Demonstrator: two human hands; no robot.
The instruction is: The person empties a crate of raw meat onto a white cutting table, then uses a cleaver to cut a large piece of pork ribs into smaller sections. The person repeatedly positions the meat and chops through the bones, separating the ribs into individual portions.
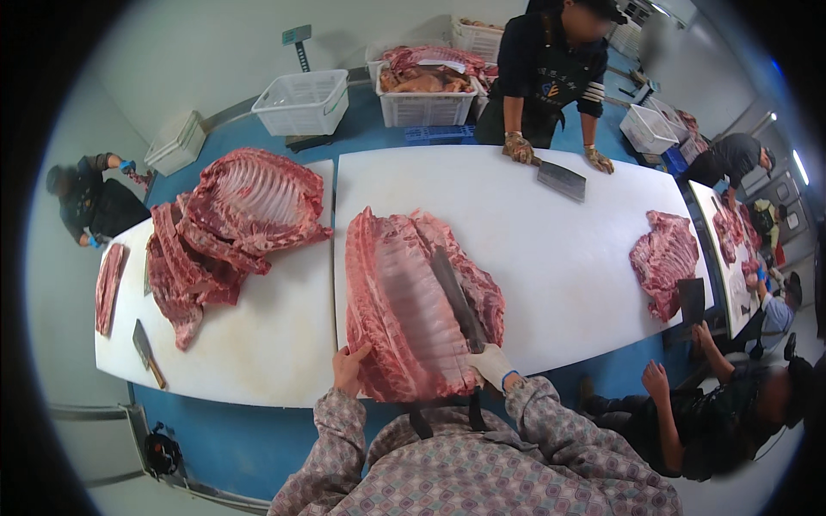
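A large slab of raw ribs (pixel 400 310) lies on the white table in front of me, its rib side up. My left hand (pixel 349 368) is bare and grips the slab's near left corner. My right hand (pixel 493 365), in a white glove, is closed at the slab's near right edge. A long, dark-bladed knife (pixel 456 297) lies lengthwise over the ribs, its near end running to my right hand. The handle is hidden by the glove.
Stacked rib slabs (pixel 258 198), a meat strip (pixel 108 288) and a wooden-handled knife (pixel 148 354) lie to the left. Across the table, a person's gloved hand (pixel 518 147) holds a cleaver (pixel 561 181). At right, another person holds a cleaver (pixel 691 301) beside a meat piece (pixel 664 262).
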